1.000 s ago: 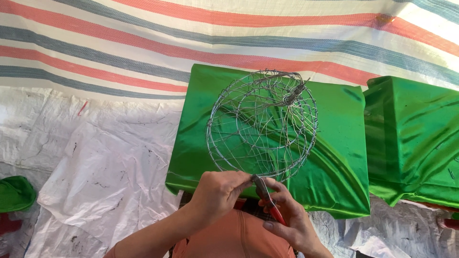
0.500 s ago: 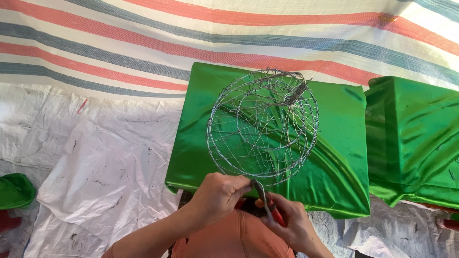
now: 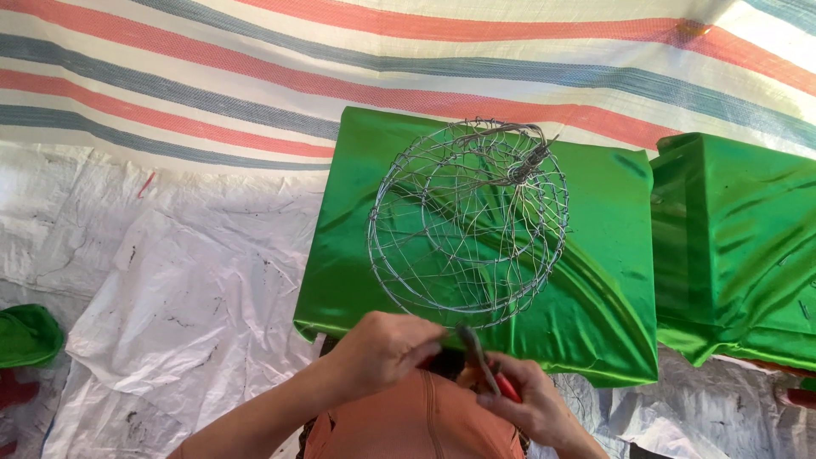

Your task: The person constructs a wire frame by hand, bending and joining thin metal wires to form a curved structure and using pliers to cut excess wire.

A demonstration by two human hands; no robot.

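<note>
A round wire frame [image 3: 469, 223], shaped like a ball of thin silver wires, rests on a green satin-covered block [image 3: 595, 280]. My left hand [image 3: 382, 350] pinches the frame's near rim with closed fingers. My right hand [image 3: 527, 404] grips red-handled pliers [image 3: 483, 367], whose jaws point up at the same bottom rim. Both hands sit close together just below the frame, over my orange-clad lap.
A second green satin-covered block [image 3: 735, 246] stands to the right. A striped red, blue and white tarp [image 3: 255, 76] hangs behind. Crumpled white plastic sheeting [image 3: 170, 297] covers the ground at left, with a green object [image 3: 25, 336] at the far left edge.
My hands and the pliers have dropped slightly along the frame's near rim. The wire frame has stayed in place on the green block.
</note>
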